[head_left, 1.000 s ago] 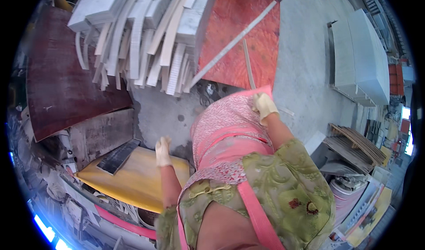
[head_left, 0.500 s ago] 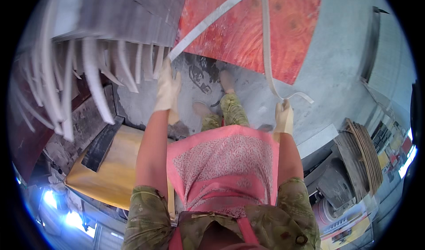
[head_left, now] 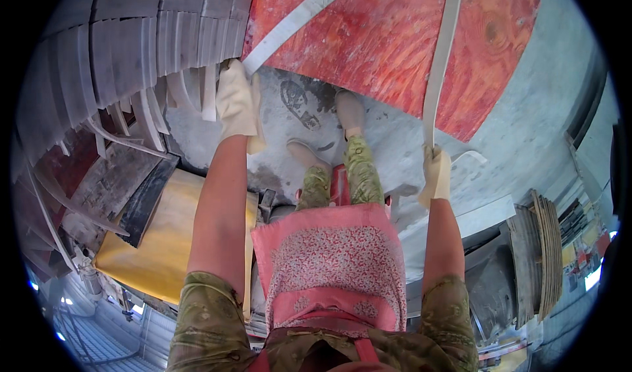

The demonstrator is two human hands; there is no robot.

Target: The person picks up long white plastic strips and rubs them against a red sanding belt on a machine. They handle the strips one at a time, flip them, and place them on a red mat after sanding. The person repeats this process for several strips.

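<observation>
My left hand (head_left: 238, 102), in a loose cream glove, is closed around the near end of a pale flat strip (head_left: 296, 22). That strip slants up and right across a red, wood-grained board (head_left: 355, 59). In its matching glove, my right hand (head_left: 436, 174) pinches another length of pale strip (head_left: 442, 56), which runs almost straight up over the board. A short curled tail (head_left: 469, 155) sticks out beside the right hand. Whether the two lengths join beyond the top edge, I cannot tell.
Stacked grey slats (head_left: 122, 59) fill the upper left, with loose strips (head_left: 148, 118) hanging below. A yellow sheet (head_left: 178, 230) lies at the lower left beside a dark plank (head_left: 148, 201). Thin brown boards (head_left: 546, 260) stand at the right. My feet are on the grey concrete floor (head_left: 270, 164).
The right-hand strip has shifted right and now looks straighter and tauter. My right hand has moved slightly right and down, my left slightly left. The hanging strips at left sit differently.
</observation>
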